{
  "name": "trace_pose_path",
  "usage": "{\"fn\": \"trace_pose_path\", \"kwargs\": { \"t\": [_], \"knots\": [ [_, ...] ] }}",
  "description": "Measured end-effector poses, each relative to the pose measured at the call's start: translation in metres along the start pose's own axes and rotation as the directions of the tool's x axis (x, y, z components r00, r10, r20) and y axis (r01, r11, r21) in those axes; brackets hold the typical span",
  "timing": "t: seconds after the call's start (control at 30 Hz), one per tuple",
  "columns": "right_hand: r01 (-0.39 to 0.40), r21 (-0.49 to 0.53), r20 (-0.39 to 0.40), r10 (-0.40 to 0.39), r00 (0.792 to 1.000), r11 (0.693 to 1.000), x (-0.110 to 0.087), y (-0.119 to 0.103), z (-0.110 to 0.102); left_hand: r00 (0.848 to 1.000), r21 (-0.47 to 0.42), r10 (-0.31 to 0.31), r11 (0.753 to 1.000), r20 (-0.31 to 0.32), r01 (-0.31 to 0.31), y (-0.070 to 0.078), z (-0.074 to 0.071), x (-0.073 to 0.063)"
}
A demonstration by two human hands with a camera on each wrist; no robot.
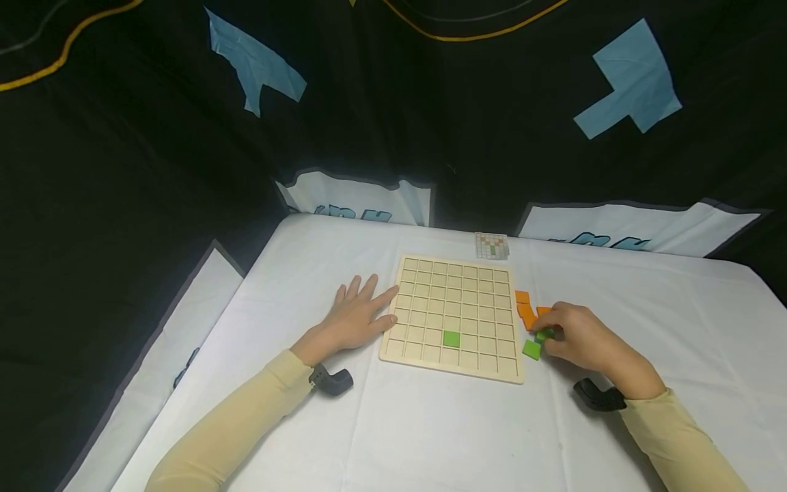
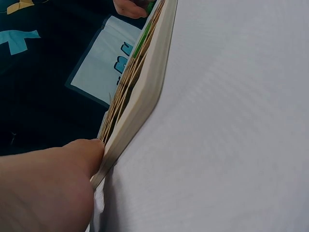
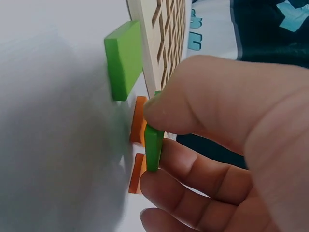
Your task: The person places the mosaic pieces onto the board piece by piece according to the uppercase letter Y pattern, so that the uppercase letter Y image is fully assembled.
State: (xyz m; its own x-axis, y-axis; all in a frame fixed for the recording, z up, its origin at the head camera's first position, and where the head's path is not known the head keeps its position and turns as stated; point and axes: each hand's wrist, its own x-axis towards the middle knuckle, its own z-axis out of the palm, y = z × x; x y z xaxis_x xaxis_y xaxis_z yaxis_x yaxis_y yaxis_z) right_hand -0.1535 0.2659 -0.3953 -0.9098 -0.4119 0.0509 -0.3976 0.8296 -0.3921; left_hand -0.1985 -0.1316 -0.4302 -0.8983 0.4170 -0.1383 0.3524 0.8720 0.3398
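My right hand pinches a green square tile between thumb and fingers, just above the white cloth to the right of a wooden grid board. Another green tile lies flat beside that hand, close to the board's edge. Several orange tiles lie past the fingertips. One green tile sits in a cell of the board's lower part. My left hand is spread, with its thumb and index finger touching the board's left edge.
A small card with a printed coloured grid lies behind the board. White cloth covers the table. Dark fabric with blue patches hangs behind it.
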Motion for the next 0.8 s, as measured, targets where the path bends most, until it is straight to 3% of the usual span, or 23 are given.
{"fn": "trace_pose_path", "kwargs": {
  "t": [0.37, 0.8],
  "knots": [
    [0.067, -0.015, -0.018, -0.067, 0.998, 0.998, 0.013, -0.008, 0.000, 1.000, 0.000, -0.003, 1.000, 0.001, 0.003, 0.002, 0.001, 0.000],
    [0.157, 0.002, 0.027, -0.157, 0.987, 0.988, 0.051, -0.040, 0.007, 1.000, 0.013, -0.008, 1.000, 0.008, 0.007, -0.002, 0.003, 0.002]
  ]
}}
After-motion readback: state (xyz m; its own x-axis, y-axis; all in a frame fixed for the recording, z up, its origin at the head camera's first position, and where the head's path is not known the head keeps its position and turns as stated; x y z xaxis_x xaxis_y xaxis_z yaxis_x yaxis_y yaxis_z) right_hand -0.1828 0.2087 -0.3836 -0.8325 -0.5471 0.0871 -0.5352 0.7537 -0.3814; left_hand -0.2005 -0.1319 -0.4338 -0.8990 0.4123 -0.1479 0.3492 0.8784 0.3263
